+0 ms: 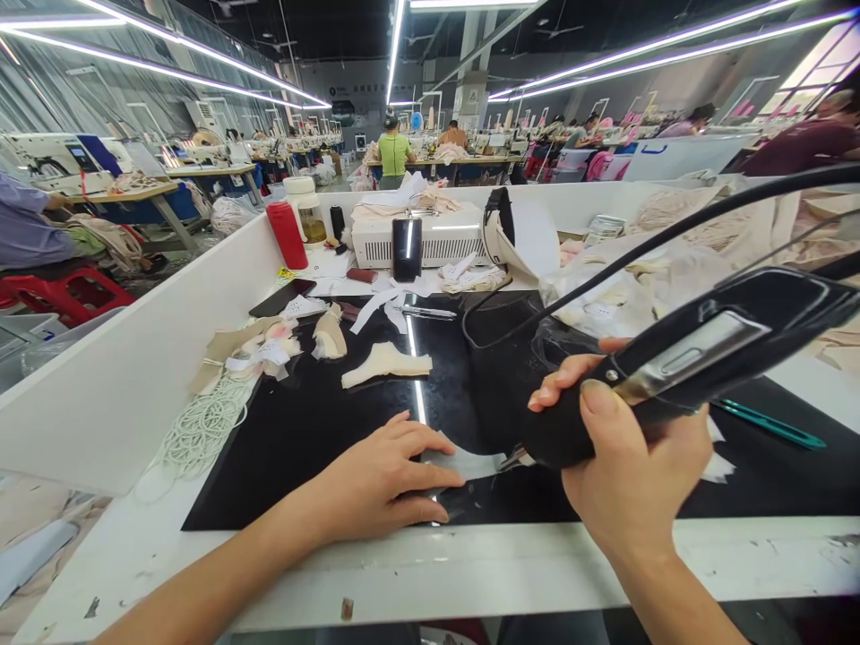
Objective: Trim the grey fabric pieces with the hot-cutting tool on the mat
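Note:
My left hand (396, 470) lies flat on the black mat (302, 466), fingers spread. Its fingertips rest on the left part of a small pale, slightly see-through strip (476, 464). In my right hand (635, 475) is a corded black power tool (692, 349) with a silver metal plate on its side. The tool's narrow metal tip meets the strip's right end; its exact kind I cannot make out. Beyond my left hand lies a curved cream fabric piece (386, 363). Another cream piece (329, 333) sits farther left.
Tangled pale cord (202, 428) and fabric scraps (259, 345) lie left. A teal tool (769, 423) is at right. Behind stand a phone (407, 251), a white machine (443, 228), a red thread cone (287, 235) and bagged fabric (605, 287). The black cable (632, 242) arches overhead. Co-workers sit farther off.

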Tool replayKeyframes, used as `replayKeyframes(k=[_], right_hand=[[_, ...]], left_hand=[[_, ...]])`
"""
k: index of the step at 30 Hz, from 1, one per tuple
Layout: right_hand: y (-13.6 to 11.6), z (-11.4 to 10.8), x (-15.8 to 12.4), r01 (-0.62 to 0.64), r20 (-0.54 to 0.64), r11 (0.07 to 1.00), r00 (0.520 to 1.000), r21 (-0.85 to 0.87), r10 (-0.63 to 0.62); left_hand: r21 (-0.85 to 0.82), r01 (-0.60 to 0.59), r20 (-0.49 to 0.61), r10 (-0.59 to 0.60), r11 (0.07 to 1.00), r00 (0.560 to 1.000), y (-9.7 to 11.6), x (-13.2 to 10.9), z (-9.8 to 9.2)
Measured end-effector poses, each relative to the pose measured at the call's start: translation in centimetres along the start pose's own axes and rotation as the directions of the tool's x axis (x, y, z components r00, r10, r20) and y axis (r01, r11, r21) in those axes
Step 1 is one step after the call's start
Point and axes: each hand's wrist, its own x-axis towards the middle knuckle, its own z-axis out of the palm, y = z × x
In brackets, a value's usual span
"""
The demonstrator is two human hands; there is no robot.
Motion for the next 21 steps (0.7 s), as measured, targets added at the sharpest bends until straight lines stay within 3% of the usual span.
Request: replayKeyframes(k=[5, 8, 11, 13, 17, 21], right_hand=[[0.1, 0.1, 0.0, 0.000, 0.021, 1.000, 1.000, -0.025, 0.001], [0.1, 0.0, 0.2, 0.005, 0.009, 1.000, 1.000, -0.030, -0.004], [0.0, -0.2, 0.5, 0.027, 0.011, 0.998, 1.000, -0.060, -0.026], [0.0, -0.4, 0.7, 0.050, 0.034, 0.994, 0.998, -0.094, -0.047], [0.0, -1.1, 1.2, 0.051, 0.052, 0.949, 0.998, -0.311, -0.036], [1.3, -2.5, 1.7, 0.051, 0.003, 0.805, 0.998, -0.590, -0.061]], left_hand=[[-0.032, 0.001, -0.009, -0.002, 0.999, 1.000, 0.1, -0.1, -0.3], [-0.085, 0.065, -0.097, -0.073, 0.994, 0.993, -0.2, -0.2, -0.1], [-0.086, 0.214, -0.247, -0.229, 0.973, 0.942, -0.9, 0.0, 0.5], [-0.055, 0.276, -0.289, -0.280, 0.960, 0.915, -1.4, 0.1, 1.0], [-0.015, 0.280, -0.272, -0.274, 0.960, 0.922, -1.6, 0.4, 1.5], [-0.096, 0.268, -0.281, -0.284, 0.959, 0.917, -1.4, 0.6, 1.8]])
